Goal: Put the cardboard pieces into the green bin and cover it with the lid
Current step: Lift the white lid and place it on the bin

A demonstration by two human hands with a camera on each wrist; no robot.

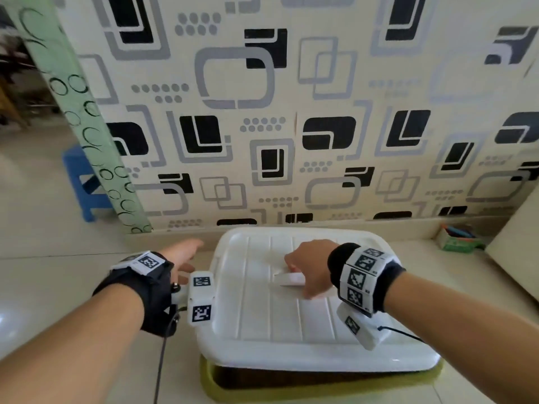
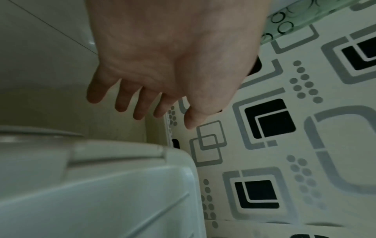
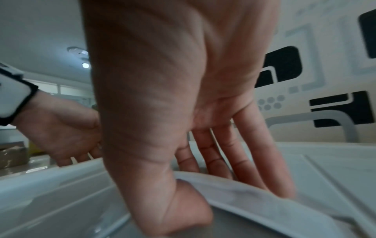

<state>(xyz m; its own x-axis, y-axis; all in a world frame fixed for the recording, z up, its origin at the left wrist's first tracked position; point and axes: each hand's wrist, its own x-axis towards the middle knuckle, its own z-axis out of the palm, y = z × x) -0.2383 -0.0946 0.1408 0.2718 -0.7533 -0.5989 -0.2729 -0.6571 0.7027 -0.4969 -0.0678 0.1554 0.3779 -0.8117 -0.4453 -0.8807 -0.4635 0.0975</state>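
A white ribbed lid (image 1: 262,319) lies over the green bin (image 1: 291,393); only the bin's front rim shows, with a dark gap between it and the lid's front edge. My right hand (image 1: 303,275) grips the raised handle (image 1: 288,279) at the lid's middle. In the right wrist view the thumb is on the near side of the handle (image 3: 254,207) and the fingers (image 3: 240,161) are on the far side. My left hand (image 1: 182,255) hovers open beside the lid's left edge, fingers (image 2: 122,103) spread above the floor near the lid's corner (image 2: 105,190). No cardboard pieces are visible.
The bin stands on a tiled floor against a patterned wall. A blue stool (image 1: 84,182) is at the back left. A small green box (image 1: 458,240) and a pale board (image 1: 513,252) stand at the right. A brown object (image 3: 12,156) lies beyond my left hand.
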